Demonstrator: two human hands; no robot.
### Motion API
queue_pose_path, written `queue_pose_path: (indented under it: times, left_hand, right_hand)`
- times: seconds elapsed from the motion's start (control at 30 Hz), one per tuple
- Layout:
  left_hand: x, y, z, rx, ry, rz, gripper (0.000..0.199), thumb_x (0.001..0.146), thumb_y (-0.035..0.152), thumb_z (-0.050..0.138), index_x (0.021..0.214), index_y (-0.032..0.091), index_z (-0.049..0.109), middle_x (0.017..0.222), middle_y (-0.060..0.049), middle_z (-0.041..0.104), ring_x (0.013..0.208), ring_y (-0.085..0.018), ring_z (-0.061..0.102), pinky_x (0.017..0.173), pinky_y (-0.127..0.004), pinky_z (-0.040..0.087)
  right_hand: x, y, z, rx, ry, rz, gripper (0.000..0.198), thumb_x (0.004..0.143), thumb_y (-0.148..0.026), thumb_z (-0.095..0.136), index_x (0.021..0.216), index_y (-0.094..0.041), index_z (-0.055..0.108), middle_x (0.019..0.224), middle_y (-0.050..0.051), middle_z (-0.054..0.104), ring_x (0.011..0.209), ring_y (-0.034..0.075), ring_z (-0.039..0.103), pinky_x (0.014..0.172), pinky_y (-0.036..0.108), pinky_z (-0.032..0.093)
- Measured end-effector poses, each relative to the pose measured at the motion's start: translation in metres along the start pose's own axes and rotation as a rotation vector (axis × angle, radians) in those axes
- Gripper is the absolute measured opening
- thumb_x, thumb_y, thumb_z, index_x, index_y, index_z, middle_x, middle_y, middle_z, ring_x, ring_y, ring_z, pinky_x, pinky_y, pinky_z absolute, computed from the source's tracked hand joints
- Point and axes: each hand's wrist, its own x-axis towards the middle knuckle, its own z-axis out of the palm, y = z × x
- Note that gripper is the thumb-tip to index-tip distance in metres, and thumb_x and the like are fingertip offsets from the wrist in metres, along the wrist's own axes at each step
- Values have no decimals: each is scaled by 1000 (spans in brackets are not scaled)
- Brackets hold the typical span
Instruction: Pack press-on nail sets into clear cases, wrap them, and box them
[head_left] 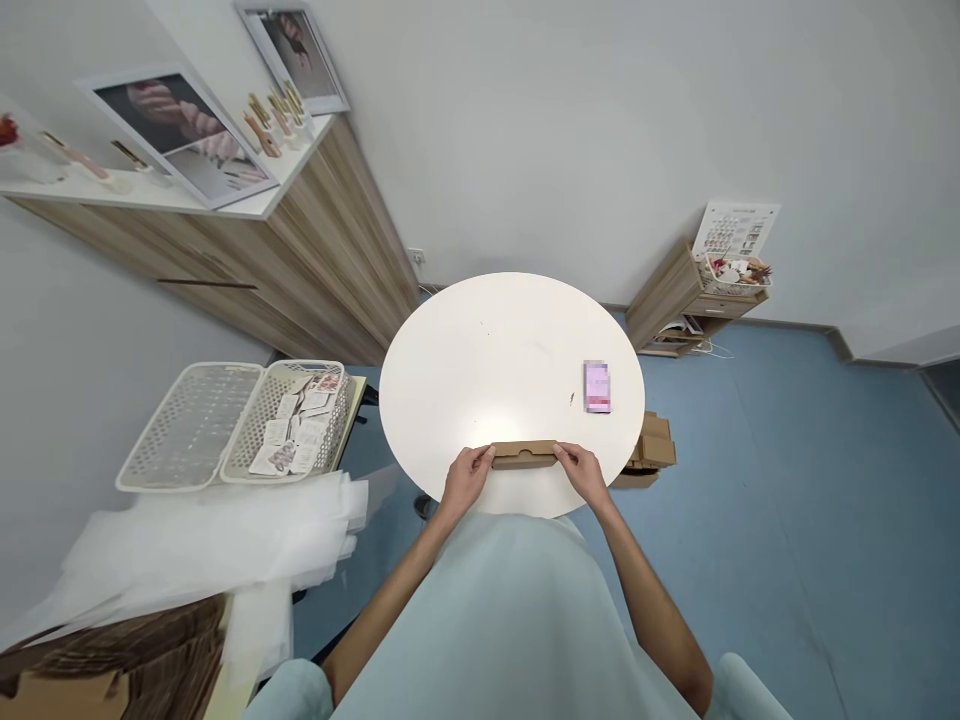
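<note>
A small brown cardboard box (523,456) rests at the near edge of the white oval table (480,350), a notch showing in the middle of its top edge. My left hand (466,480) pinches its left end between thumb and fingers. At the opposite end, my right hand (583,473) grips the box in the same way. Beyond my right hand, a pink and purple rectangular item (597,387), blurred by pixels, lies on the table.
Left of the table are a white lidded basket (337,420) of printed packets, translucent sheets (225,530) and stacked flat cardboard (150,660). Brown boxes (654,445) stand on the floor at right. A wooden cabinet (330,230) and a small shelf (667,290) stand by the wall.
</note>
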Motion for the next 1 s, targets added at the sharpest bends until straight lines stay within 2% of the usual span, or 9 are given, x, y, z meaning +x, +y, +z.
queue_pose_path:
  times: [0.17, 0.37, 0.67, 1.0]
  left_hand:
    - [1, -14, 6, -49, -32, -14, 44, 96, 58, 59, 120, 25, 77, 100, -6, 74, 94, -24, 72, 91, -40, 59]
    - [1, -25, 16, -111, 1, 9, 44, 93, 54, 64, 124, 24, 74, 98, -6, 72, 92, -22, 72, 93, -40, 59]
    - [-8, -33, 21, -206, -41, -114, 49, 84, 58, 74, 118, 23, 71, 96, -5, 73, 89, -22, 74, 85, -38, 61]
    - [-9, -34, 23, -191, -32, -83, 45, 87, 53, 73, 120, 23, 70, 115, -10, 76, 94, -24, 75, 90, -42, 62]
  right_hand:
    - [3, 21, 1, 43, -61, 33, 51, 92, -61, 68, 122, -22, 78, 116, 12, 81, 102, 32, 77, 96, 51, 61]
    - [0, 33, 5, 96, -68, -12, 58, 92, -62, 67, 134, -22, 71, 136, 13, 73, 98, 26, 75, 96, 47, 60]
    - [-11, 41, 11, 150, -33, 20, 58, 91, -64, 67, 127, -20, 72, 127, 16, 75, 91, 25, 74, 92, 45, 61]
    - [-15, 47, 16, 158, 3, 1, 56, 90, -60, 67, 127, -19, 71, 120, 16, 77, 97, 27, 75, 95, 46, 61]
